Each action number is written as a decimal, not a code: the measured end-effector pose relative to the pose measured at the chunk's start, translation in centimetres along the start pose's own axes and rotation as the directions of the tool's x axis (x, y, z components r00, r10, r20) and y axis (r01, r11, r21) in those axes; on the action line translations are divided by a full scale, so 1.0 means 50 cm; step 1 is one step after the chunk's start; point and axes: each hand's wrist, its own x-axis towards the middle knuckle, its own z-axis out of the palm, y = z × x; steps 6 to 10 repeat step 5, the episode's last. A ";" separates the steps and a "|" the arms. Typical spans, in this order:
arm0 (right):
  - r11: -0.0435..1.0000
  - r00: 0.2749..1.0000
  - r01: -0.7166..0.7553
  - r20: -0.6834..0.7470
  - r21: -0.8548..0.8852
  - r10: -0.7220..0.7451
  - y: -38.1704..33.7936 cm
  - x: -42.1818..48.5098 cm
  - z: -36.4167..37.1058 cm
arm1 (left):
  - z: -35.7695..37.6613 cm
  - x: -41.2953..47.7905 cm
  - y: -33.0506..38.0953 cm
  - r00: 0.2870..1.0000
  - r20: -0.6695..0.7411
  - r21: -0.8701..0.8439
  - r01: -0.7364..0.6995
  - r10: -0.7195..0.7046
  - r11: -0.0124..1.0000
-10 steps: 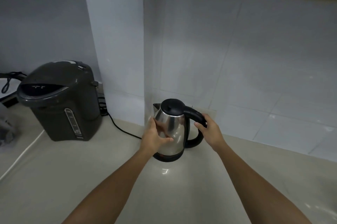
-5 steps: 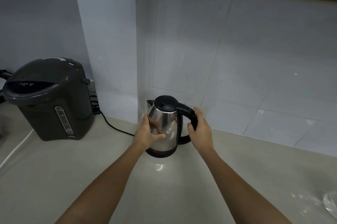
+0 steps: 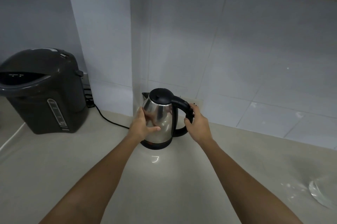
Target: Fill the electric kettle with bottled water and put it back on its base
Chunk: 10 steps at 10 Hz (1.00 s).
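Observation:
A steel electric kettle [image 3: 163, 114] with a black lid and black handle stands upright on its round black base [image 3: 155, 145] near the wall corner. My left hand [image 3: 144, 126] cups the steel body on its left side, thumb across the front. Around the black handle on the right, my right hand [image 3: 197, 121] is curled. The lid is closed. A clear plastic object [image 3: 322, 192], possibly the water bottle, shows at the right edge, blurred and partly cut off.
A dark grey hot-water dispenser [image 3: 43, 92] stands at the left on the beige counter [image 3: 91, 165]. A black cord [image 3: 107, 118] runs from behind it toward the kettle's base. A white cord [image 3: 11, 138] lies at the far left. Tiled wall behind.
The view has shifted so the kettle sits a little further left and lower. Both hands stay on the kettle in the same grip. The clear object has come into view at the right.

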 end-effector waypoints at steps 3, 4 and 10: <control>0.957 0.984 0.051 0.176 -0.286 0.000 0.005 -0.024 -0.091 | -0.005 -0.054 0.066 0.986 -0.128 0.303 -0.061 0.104 0.951; 0.908 0.985 0.055 0.171 -0.416 0.019 0.021 -0.039 -0.151 | 0.006 -0.076 0.124 0.964 -0.172 0.363 -0.129 0.202 0.923; 0.873 0.989 0.035 0.141 -0.486 0.039 0.033 -0.061 -0.217 | 0.030 -0.110 0.203 0.946 -0.109 0.383 -0.243 0.304 0.891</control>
